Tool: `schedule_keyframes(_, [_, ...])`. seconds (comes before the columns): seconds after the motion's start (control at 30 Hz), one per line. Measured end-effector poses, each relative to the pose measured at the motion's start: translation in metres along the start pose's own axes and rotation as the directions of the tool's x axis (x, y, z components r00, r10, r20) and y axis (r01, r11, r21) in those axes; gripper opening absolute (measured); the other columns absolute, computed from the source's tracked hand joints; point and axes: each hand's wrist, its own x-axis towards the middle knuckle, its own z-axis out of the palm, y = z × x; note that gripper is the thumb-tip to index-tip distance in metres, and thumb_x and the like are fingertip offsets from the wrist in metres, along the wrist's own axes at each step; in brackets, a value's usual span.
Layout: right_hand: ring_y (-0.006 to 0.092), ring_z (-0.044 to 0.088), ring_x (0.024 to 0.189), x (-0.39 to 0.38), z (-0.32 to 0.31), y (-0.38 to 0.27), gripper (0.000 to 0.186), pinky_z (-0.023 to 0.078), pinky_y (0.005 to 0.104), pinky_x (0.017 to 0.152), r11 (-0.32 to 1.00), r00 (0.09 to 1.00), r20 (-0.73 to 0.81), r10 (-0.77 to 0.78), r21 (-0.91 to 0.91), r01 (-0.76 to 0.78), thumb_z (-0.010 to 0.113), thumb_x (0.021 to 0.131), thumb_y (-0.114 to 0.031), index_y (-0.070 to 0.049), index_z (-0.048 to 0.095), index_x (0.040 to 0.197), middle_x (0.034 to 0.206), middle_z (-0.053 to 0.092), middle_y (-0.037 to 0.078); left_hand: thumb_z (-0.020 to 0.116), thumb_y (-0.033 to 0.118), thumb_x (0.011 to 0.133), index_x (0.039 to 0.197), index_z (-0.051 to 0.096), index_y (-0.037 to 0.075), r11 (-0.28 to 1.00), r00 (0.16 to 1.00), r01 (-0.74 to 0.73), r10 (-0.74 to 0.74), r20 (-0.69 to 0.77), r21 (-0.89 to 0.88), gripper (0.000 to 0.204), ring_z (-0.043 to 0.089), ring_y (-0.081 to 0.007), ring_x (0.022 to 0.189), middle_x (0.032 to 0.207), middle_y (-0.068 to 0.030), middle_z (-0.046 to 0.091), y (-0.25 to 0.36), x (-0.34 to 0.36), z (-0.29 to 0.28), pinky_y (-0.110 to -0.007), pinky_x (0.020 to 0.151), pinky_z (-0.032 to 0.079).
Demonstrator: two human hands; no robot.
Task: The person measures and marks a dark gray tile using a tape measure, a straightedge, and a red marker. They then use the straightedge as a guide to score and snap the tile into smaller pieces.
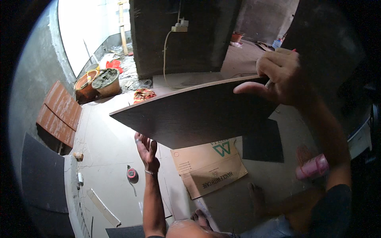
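A large dark tile (pixel 190 111) with a pale edge is held up on a tilt in front of me. My right hand (pixel 281 75) grips its upper right edge, thumb on the near face and fingers curled over the top. A thin stick with a red end, perhaps a pencil, pokes out of the same hand. Below the tile's lower left edge is my left hand (pixel 147 155), palm up, fingers apart, fingertips close against that edge; I cannot tell how much weight it bears. A flat cardboard piece (pixel 208 170) lies under the tile.
A red tape measure (pixel 132 173) and a pale strip (pixel 103 207) lie on the floor. Another dark tile (pixel 262 142) lies behind the cardboard. Buckets (pixel 107 84), brown panels (pixel 59 113) and a tile (pixel 43 174) stand left. At right is a pink cup-like container (pixel 312 167).
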Motion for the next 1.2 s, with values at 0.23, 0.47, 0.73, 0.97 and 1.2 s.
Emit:
schedule_keyframes(0.23, [0.0273, 0.061, 0.053, -0.048, 0.060, 0.013, 0.069, 0.050, 0.0433, 0.054, 0.970, 0.981, 0.078, 0.178, 0.153, -0.189, 0.071, 0.086, -0.070, -0.007, 0.057, 0.062, 0.061, 0.059, 0.011, 0.061, 0.043, 0.106, 0.106, 0.061, 0.002, 0.998, 0.998, 0.049, -0.047, -0.052, 0.029, 0.041, 0.052, -0.0108, 0.090, 0.095, -0.0002, 0.059, 0.026, -0.010, 0.052, -0.029, 0.079, 0.038])
schedule_keyframes(0.47, [0.0316, 0.066, 0.056, -0.088, 0.181, 0.009, 0.074, 0.053, 0.0469, 0.059, 0.865, 0.909, 0.348, 0.231, 0.354, -0.355, 0.063, 0.090, -0.074, -0.007, 0.060, 0.061, 0.060, 0.060, 0.013, 0.055, 0.047, 0.109, 0.070, 0.046, 0.013, 0.926, 0.908, 0.335, -0.268, -0.323, 0.174, 0.053, 0.029, -0.0045, 0.063, 0.068, 0.0103, 0.038, 0.023, -0.052, 0.049, -0.028, 0.053, 0.023])
schedule_keyframes(0.73, [0.0313, 0.066, 0.057, -0.137, 0.354, -0.081, 0.071, 0.052, 0.0451, 0.059, 0.659, 0.788, 0.593, 0.165, 0.528, -0.536, 0.064, 0.090, -0.073, -0.008, 0.066, 0.061, 0.062, 0.065, 0.015, 0.057, 0.057, 0.105, 0.054, 0.030, 0.011, 0.547, 0.787, 0.612, -0.356, -0.504, 0.571, 0.075, 0.028, -0.0103, 0.051, 0.052, 0.0045, 0.030, -0.030, -0.088, -0.004, -0.039, 0.048, 0.022])
schedule_keyframes(0.97, [0.0399, 0.074, 0.088, -0.152, 0.441, -0.130, 0.070, 0.057, 0.0497, 0.082, 0.600, 0.711, 0.702, 0.039, 0.552, -0.578, 0.057, 0.092, -0.074, -0.008, 0.078, 0.084, 0.088, 0.075, 0.020, 0.054, 0.058, 0.106, 0.053, 0.036, 0.008, 0.329, 0.654, 0.753, -0.470, -0.593, 0.570, 0.075, 0.032, -0.0136, 0.054, 0.054, 0.0019, 0.037, -0.070, -0.095, -0.022, -0.040, 0.052, 0.028])
schedule_keyframes(1.2, [0.0393, 0.073, 0.084, -0.179, 0.484, -0.141, 0.065, 0.057, 0.0483, 0.078, 0.504, 0.634, 0.756, 0.165, 0.488, -0.713, 0.065, 0.089, -0.070, -0.007, 0.077, 0.078, 0.081, 0.073, 0.021, 0.057, 0.058, 0.105, 0.056, 0.040, 0.006, 0.284, 0.622, 0.778, -0.472, -0.625, 0.561, 0.073, 0.034, -0.0139, 0.056, 0.056, 0.0016, 0.041, -0.109, -0.082, -0.007, -0.039, 0.053, 0.031])
